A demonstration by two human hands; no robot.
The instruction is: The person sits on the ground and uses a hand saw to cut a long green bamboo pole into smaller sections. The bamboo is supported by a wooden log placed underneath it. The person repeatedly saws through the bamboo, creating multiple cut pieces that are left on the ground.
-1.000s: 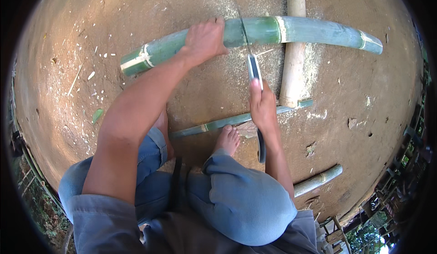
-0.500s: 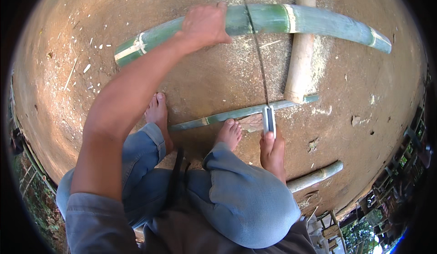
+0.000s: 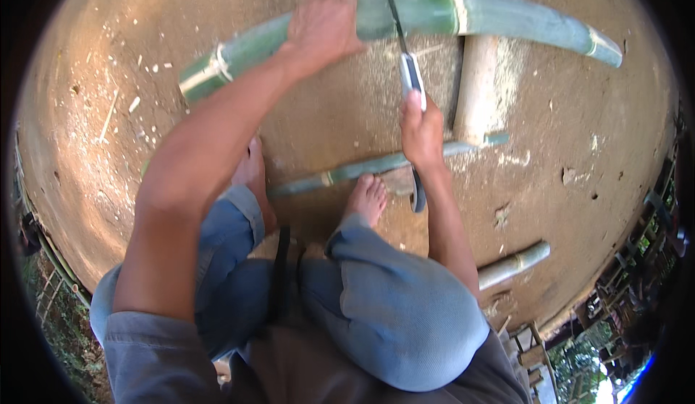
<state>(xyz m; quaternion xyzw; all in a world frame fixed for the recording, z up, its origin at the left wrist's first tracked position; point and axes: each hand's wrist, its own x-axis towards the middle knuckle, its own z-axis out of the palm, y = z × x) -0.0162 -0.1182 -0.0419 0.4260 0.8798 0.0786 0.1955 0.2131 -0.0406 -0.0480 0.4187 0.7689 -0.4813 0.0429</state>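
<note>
A thick green bamboo pole (image 3: 521,17) lies across the far part of the view, resting over a pale bamboo log (image 3: 478,85). My left hand (image 3: 324,31) is wrapped over the green pole, left of the saw. My right hand (image 3: 422,130) grips the handle of a hand saw (image 3: 413,78), light grey and black, whose end shows below my fist. The dark blade crosses the green pole between my left hand and a pale node ring. How deep it sits in the bamboo I cannot tell.
A thin green bamboo strip (image 3: 362,166) lies near my bare feet (image 3: 366,200). To the right is a short bamboo piece (image 3: 515,265). Sawdust and chips are scattered over the brown dirt ground (image 3: 572,129). Bamboo structures stand at the lower right rim.
My right hand has pushed the saw away from me, so its handle is now close to the green pole. My left hand keeps its hold on the pole.
</note>
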